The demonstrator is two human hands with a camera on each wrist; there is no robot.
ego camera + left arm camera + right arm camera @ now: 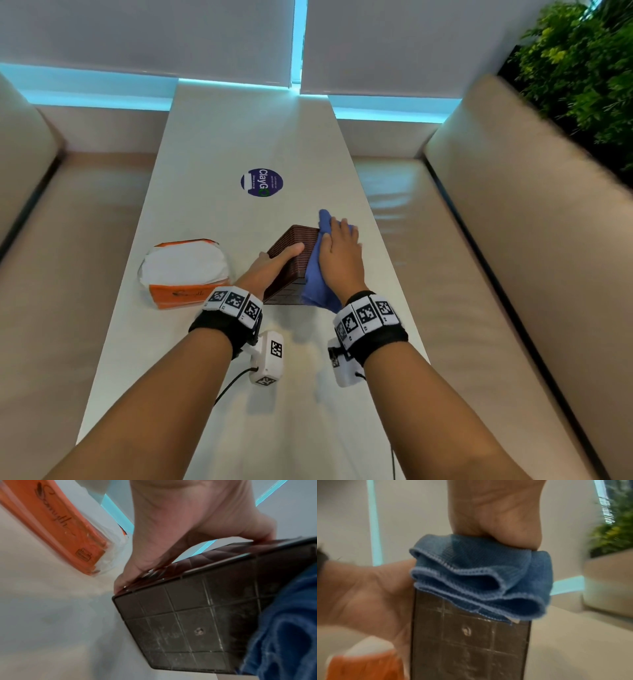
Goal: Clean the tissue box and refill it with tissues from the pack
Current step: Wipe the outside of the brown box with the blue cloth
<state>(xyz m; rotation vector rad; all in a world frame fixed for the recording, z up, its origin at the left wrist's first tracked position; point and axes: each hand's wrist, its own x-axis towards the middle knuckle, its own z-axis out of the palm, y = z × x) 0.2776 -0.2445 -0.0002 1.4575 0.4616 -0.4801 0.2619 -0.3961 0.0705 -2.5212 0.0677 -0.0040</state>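
A dark brown woven tissue box (294, 250) stands tipped on the white table (239, 137), its gridded, dusty base (188, 622) facing me. My left hand (277, 262) grips its left side, thumb lying over the upper face. My right hand (342, 257) lies flat with straight fingers on a blue cloth (317, 274), pressing it against the box's right side. In the right wrist view the folded cloth (479, 574) bunches under my palm (496, 513) over the base (471, 649). The orange tissue pack (185, 270), white tissues showing on top, lies left of the box.
A round purple sticker (262, 182) sits on the table beyond the box. Beige bench seats run along the left (85, 240) and right (462, 240) of the narrow table. A green plant (582, 68) stands at the far right. Window blinds close off the far end.
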